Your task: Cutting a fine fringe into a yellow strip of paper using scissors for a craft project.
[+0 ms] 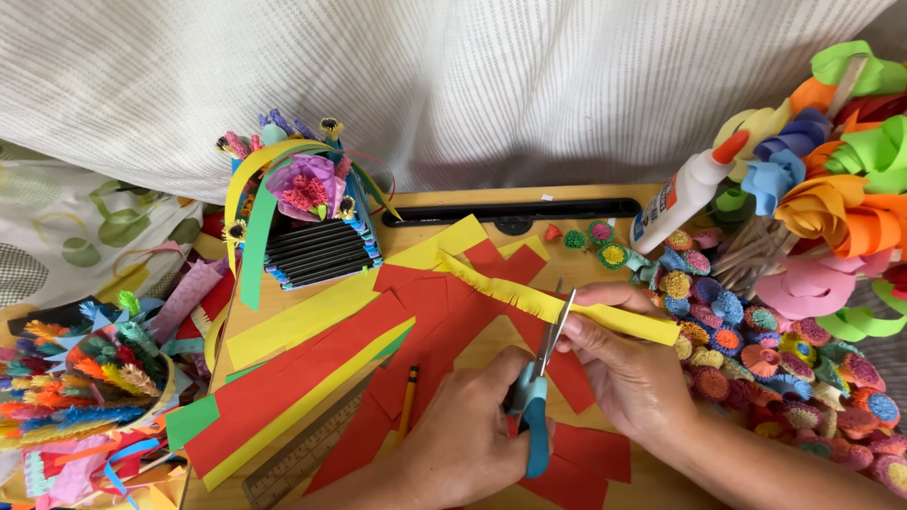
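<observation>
Head view looks straight down on my two hands over a wooden table [491, 349] littered with paper. My left hand [468, 439] is curled around the blue handles of a pair of scissors [540, 378], fingers clenched through the loops. The blades point up and slightly right, away from me, and their tips meet the lower edge of a yellow paper strip [557, 304].

That strip is long and narrow. Its long axis runs diagonally, from the upper left near the middle of the table down to the lower right, where my right hand [628, 364] pinches it between thumb and fingers. The stretch to the left of the blades is already fringed with small cuts along one edge; the part by my right hand looks uncut.

Under the strip lie red paper strips [425, 321] and more yellow ones, fanned across the tabletop. A pencil [408, 401] rests just left of my left hand, with a ruler [302, 458] beyond it. A glue bottle [685, 194] leans at the upper right, above a heap of small rolled paper flowers [756, 349].
</observation>
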